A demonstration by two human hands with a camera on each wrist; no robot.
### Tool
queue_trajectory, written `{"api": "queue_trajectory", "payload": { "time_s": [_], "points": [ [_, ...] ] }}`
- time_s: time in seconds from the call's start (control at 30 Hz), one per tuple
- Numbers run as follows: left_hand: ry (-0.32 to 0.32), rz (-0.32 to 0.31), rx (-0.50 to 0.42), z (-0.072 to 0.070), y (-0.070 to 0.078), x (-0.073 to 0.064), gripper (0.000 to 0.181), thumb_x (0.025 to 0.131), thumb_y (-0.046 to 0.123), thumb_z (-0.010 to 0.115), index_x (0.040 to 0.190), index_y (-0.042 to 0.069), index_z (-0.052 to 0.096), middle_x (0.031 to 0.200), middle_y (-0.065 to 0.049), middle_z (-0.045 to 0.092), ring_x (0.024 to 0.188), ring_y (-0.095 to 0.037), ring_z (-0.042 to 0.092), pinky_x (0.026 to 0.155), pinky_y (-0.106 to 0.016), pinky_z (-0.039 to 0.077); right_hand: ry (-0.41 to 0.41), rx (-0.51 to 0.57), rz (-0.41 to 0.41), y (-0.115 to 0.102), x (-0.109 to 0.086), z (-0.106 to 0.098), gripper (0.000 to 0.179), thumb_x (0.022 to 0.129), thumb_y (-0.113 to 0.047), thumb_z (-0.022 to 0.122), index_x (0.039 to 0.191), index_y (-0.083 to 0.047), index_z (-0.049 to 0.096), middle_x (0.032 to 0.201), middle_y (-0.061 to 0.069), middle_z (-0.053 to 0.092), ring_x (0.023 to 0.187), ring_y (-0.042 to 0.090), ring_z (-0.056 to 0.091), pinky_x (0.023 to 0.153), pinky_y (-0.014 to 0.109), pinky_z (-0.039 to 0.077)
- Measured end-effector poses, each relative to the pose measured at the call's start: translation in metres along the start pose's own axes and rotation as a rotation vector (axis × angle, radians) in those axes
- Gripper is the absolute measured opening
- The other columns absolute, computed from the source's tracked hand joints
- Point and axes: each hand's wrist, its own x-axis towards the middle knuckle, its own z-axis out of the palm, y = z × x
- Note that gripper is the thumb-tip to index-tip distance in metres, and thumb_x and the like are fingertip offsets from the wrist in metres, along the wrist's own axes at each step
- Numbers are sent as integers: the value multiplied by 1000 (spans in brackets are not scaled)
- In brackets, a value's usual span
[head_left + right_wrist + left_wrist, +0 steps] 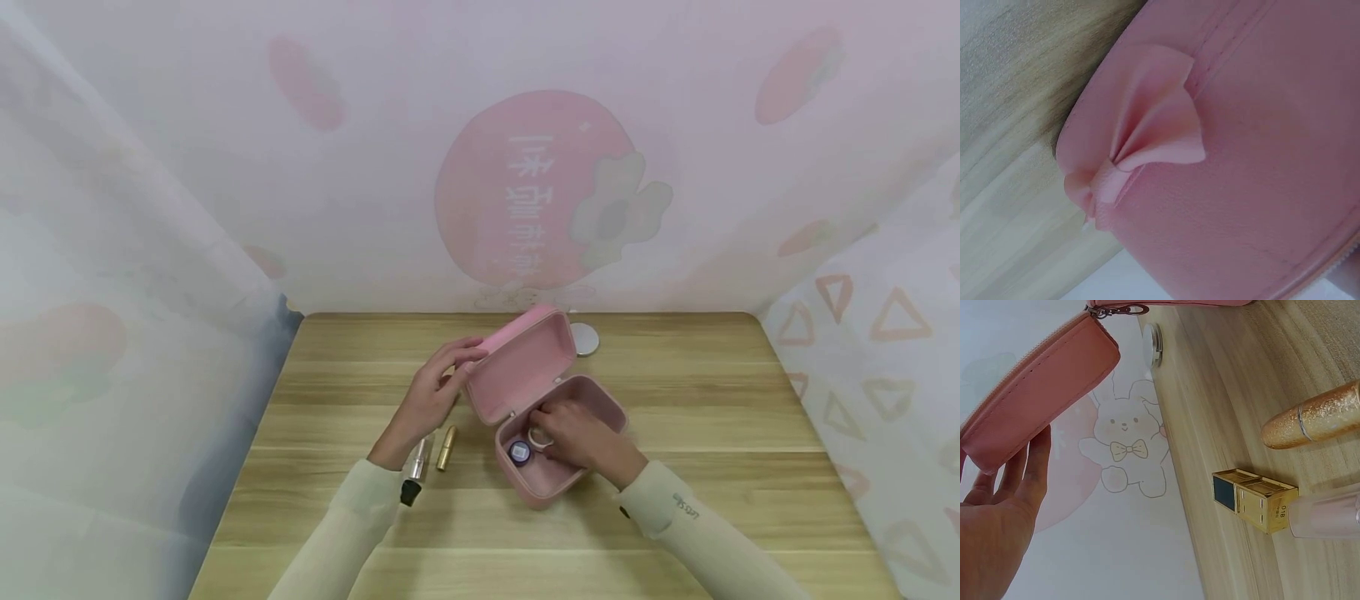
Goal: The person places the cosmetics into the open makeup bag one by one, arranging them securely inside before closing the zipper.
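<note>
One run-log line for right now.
left hand: holding lid; right hand: inside open pink case, grip unclear; gold tube: on table

Right hand [576,433] partly hides white-rimmed item [537,440] in pink case [551,483]. Jar label [519,452] too small to read. Left wrist view's edge cuts gold tube [1322,419], clear tube [1327,515].

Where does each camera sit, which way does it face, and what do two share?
Head: worn on the head, facing forward and down at the pink case; left hand, right hand and sleeves show.
Left wrist: on that wrist, facing the bunny drawing and gold tube; part of the left hand shows.
Right wrist: on that wrist, facing the case's bow closely; no hand plainly shows.
Head and left wrist share left hand and case.
</note>
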Motion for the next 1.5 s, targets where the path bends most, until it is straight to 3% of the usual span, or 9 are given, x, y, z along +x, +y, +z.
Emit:
{"api": "queue_trajectory", "payload": {
  "time_s": [0.1, 0.2, 0.47, 0.5, 0.67, 0.9, 1.1, 1.27, 1.5],
  "points": [
    [-2, 4, -2, -1, 0, 1, 30, 117, 26, 54, 141, 19, 71, 165, -2, 53, 151, -30, 53, 105, -45, 61, 23, -34, -12, 12, 0, 20, 39, 76, -25, 98, 103, -16, 71, 89, -2, 67, 77, 14, 63, 64, 40, 54],
    [-4, 15, -4, -1, 0, 1, 30, 117, 25, 54, 141, 19, 71, 165, -5, 53, 151, -31, 53, 104, -45, 61, 25, -38, -17, 13, -1, 21, 38, 79, -27, 96, 105, -17, 71, 90, -3, 67, 79, 13, 63, 66, 38, 54],
    [-4, 21, 8, -2, -1, -1, 31, 117, 24, 54, 141, 16, 71, 166, -10, 52, 152, -33, 51, 106, -50, 60, -60, -24, 41, -24, 3, -29, 40, 77, -15, 98, 107, -7, 73, 95, 6, 71, 83, 19, 68, 73, 35, 60],
    [-3, 18, 11, -2, -1, -1, 31, 117, 25, 54, 140, 17, 71, 166, -10, 52, 152, -32, 51, 107, -52, 59, -46, -20, 26, -18, 1, -22, 38, 81, -18, 96, 109, -8, 74, 96, 5, 71, 84, 18, 68, 74, 34, 60],
    [-6, 20, 25, -1, -1, 1, 31, 117, 26, 54, 141, 18, 71, 166, -10, 52, 154, -32, 49, 110, -58, 56, -44, 29, 69, -20, -1, -26, 30, 85, -15, 90, 110, -8, 74, 98, 6, 71, 85, 20, 69, 74, 39, 61],
    [-4, 25, 20, -2, -1, 0, 30, 117, 24, 54, 140, 16, 71, 166, -5, 53, 154, -31, 49, 109, -55, 57, -100, 3, 175, -25, -2, -36, 22, 94, -23, 85, 111, -13, 74, 102, 2, 73, 88, 23, 73, 67, 41, 61],
    [1, 32, 20, -2, 1, 1, 30, 117, 25, 54, 140, 17, 72, 166, -4, 53, 154, -31, 50, 110, -56, 56, -71, 38, 191, -24, -5, -41, 17, 99, -27, 81, 108, -14, 75, 103, 0, 76, 87, 20, 74, 69, 41, 63],
    [2, 38, 16, -1, -1, 1, 30, 117, 25, 54, 140, 17, 71, 166, -8, 53, 155, -32, 49, 111, -59, 55, -82, 65, 215, -22, -8, -49, 19, 99, -26, 80, 115, -15, 76, 107, 0, 77, 85, 18, 73, 69, 42, 62],
    [0, 39, 11, -1, -3, 1, 30, 117, 24, 54, 140, 17, 71, 166, -11, 52, 155, -31, 49, 112, -59, 55, -74, 101, 176, -19, -11, -61, 23, 99, -23, 80, 119, -13, 76, 111, 4, 78, 85, 15, 72, 73, 39, 63]
  ]
}}
